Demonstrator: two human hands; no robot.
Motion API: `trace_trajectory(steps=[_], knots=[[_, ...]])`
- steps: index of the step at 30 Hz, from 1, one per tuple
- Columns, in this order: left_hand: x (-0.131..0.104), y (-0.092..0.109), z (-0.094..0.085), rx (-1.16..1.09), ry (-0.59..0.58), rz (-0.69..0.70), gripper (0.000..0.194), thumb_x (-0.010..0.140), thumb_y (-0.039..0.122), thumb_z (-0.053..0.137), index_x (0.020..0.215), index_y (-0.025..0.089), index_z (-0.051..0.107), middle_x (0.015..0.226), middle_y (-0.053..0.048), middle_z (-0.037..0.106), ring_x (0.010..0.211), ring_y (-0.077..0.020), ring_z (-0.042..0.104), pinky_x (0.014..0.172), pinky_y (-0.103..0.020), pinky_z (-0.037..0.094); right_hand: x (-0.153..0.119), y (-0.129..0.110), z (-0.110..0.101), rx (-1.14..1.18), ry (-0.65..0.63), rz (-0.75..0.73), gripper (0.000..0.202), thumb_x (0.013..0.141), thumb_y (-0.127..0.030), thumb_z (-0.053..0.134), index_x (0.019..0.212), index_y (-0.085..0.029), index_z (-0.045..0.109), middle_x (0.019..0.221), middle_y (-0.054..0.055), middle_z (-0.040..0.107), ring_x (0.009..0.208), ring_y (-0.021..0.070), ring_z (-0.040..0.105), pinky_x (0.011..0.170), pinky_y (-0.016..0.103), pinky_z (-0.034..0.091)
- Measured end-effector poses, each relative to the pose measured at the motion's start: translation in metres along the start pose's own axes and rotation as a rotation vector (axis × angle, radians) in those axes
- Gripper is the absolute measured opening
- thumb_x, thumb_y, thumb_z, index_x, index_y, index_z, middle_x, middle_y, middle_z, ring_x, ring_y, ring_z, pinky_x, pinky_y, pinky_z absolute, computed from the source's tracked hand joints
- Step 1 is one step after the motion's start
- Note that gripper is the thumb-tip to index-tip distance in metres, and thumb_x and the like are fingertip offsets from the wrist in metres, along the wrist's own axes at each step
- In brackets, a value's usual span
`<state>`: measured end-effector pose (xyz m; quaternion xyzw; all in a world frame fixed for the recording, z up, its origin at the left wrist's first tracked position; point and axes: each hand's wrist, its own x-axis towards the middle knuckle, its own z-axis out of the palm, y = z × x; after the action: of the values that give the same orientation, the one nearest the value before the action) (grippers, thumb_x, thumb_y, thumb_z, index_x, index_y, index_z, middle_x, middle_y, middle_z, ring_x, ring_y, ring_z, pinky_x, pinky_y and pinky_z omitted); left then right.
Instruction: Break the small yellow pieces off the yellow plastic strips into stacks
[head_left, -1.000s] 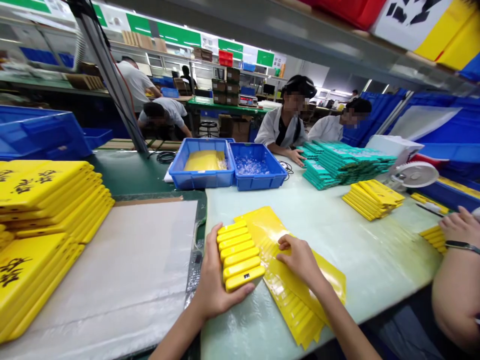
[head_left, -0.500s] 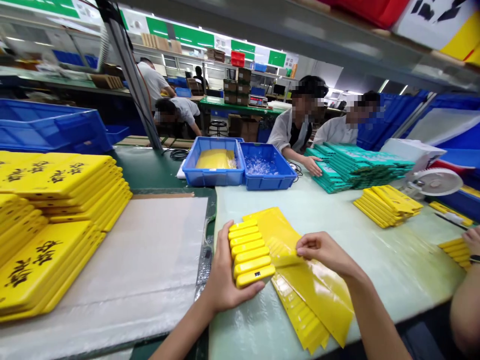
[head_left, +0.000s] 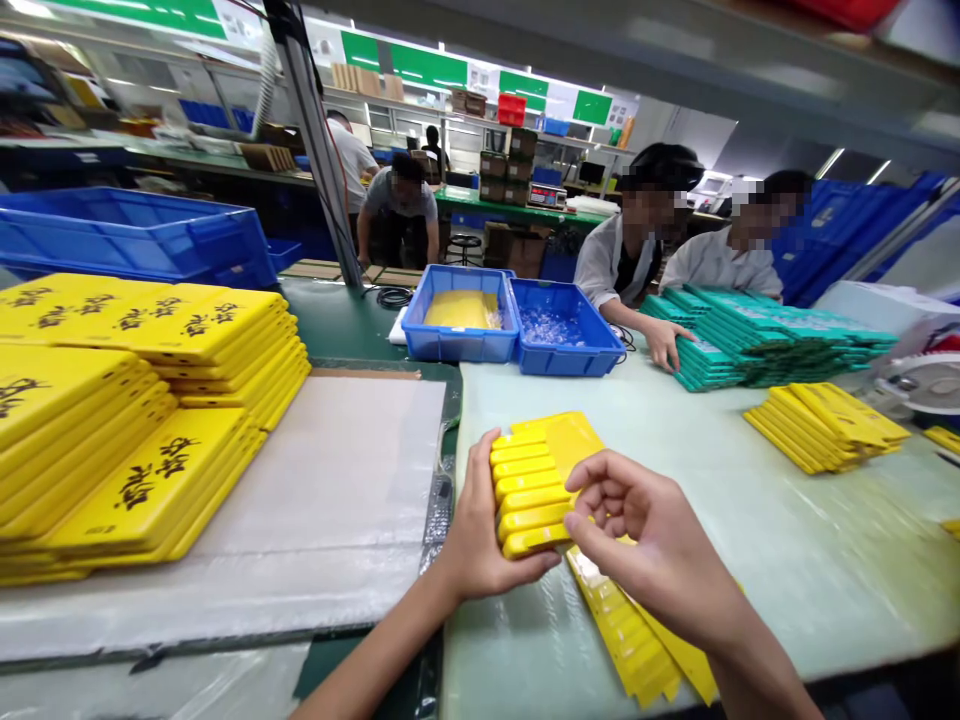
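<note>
My left hand (head_left: pixel 487 530) is wrapped round a stack of flat yellow cases (head_left: pixel 525 490) with rounded ends, held tilted over the table. Its thumb lies under the lowest case and its fingers run up the left side. My right hand (head_left: pixel 637 525) is at the right end of the stack. The thumb and index finger are apart and the other fingers curl inward; whether they touch the cases I cannot tell. Behind and below the stack, yellow plastic sheets (head_left: pixel 626 640) lie fanned on the table, partly hidden by my right hand.
Tall piles of yellow cases with black lettering (head_left: pixel 172 465) stand at left by a white board (head_left: pixel 360 460). Two blue bins (head_left: pixel 566 350) sit at the back. Coworkers are behind turquoise stacks (head_left: pixel 780 335); a smaller yellow stack (head_left: pixel 825 425) and a white fan (head_left: pixel 926 380) are at right.
My right hand has let go of a yellow plastic sheet and moved left to the stack. The view has turned, so the surroundings appear farther right.
</note>
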<state>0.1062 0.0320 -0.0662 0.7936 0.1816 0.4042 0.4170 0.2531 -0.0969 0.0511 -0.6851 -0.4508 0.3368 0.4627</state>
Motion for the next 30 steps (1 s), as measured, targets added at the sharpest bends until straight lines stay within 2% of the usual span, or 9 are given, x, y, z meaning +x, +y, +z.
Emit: trace_trajectory(steps=[6, 11, 16, 21, 25, 27, 30], knots=[[0.000, 0.000, 0.000, -0.024, -0.019, 0.004, 0.126, 0.069, 0.062, 0.085, 0.162, 0.019, 0.011, 0.159, -0.023, 0.032, 0.146, -0.0448, 0.044, 0.123, -0.063, 0.037, 0.000, -0.005, 0.007, -0.002, 0.031, 0.002, 0.021, 0.076, -0.024, 0.074, 0.095, -0.020, 0.066, 0.071, -0.001, 0.062, 0.057, 0.0117, 0.057, 0.049, 0.022, 0.046], [0.000, 0.004, 0.000, -0.032, -0.030, -0.045, 0.124, 0.069, 0.058, 0.085, 0.161, 0.020, 0.011, 0.158, -0.022, 0.034, 0.145, -0.0446, 0.045, 0.123, -0.065, 0.036, 0.004, -0.012, 0.014, 0.008, 0.035, 0.011, 0.021, 0.071, -0.023, 0.072, 0.091, -0.020, 0.065, 0.065, -0.002, 0.061, 0.052, 0.0111, 0.055, 0.046, 0.022, 0.045], [0.001, 0.009, 0.000, -0.051, -0.028, -0.062, 0.122, 0.069, 0.054, 0.087, 0.160, 0.021, 0.012, 0.152, -0.020, 0.041, 0.139, -0.0418, 0.052, 0.120, -0.062, 0.042, 0.005, -0.013, 0.015, -0.060, 0.010, 0.004, 0.021, 0.071, -0.021, 0.069, 0.092, -0.021, 0.065, 0.066, -0.002, 0.060, 0.053, 0.0117, 0.056, 0.048, 0.022, 0.044], [0.002, 0.008, -0.001, -0.036, -0.029, -0.034, 0.122, 0.070, 0.057, 0.086, 0.160, 0.021, 0.012, 0.156, -0.021, 0.037, 0.142, -0.0435, 0.048, 0.120, -0.063, 0.040, 0.006, -0.009, 0.010, -0.181, -0.018, -0.003, 0.018, 0.077, -0.023, 0.069, 0.094, -0.022, 0.064, 0.066, -0.003, 0.058, 0.054, 0.0127, 0.054, 0.051, 0.024, 0.039], [0.002, 0.006, -0.002, -0.037, -0.032, -0.012, 0.124, 0.070, 0.064, 0.085, 0.161, 0.020, 0.013, 0.156, -0.022, 0.035, 0.143, -0.0438, 0.047, 0.122, -0.063, 0.039, 0.012, -0.004, -0.001, -0.382, -0.031, 0.027, 0.034, 0.080, -0.030, 0.078, 0.109, -0.022, 0.063, 0.058, -0.007, 0.051, 0.056, 0.0148, 0.049, 0.053, 0.026, 0.030], [0.002, 0.005, -0.002, -0.031, -0.029, -0.009, 0.125, 0.069, 0.065, 0.085, 0.161, 0.021, 0.013, 0.157, -0.022, 0.035, 0.143, -0.0438, 0.047, 0.122, -0.063, 0.038, 0.016, 0.001, -0.007, -0.282, -0.127, 0.067, 0.050, 0.085, -0.038, 0.078, 0.127, -0.021, 0.057, 0.059, -0.009, 0.049, 0.057, 0.0146, 0.050, 0.054, 0.025, 0.032], [0.001, 0.002, -0.002, -0.027, -0.033, 0.000, 0.127, 0.069, 0.067, 0.086, 0.161, 0.021, 0.012, 0.158, -0.022, 0.035, 0.144, -0.0445, 0.046, 0.123, -0.065, 0.037, 0.019, 0.012, -0.018, -0.022, -0.334, 0.130, 0.066, 0.099, -0.047, 0.062, 0.154, -0.022, 0.034, 0.067, -0.009, 0.054, 0.056, 0.0139, 0.055, 0.056, 0.025, 0.042]])
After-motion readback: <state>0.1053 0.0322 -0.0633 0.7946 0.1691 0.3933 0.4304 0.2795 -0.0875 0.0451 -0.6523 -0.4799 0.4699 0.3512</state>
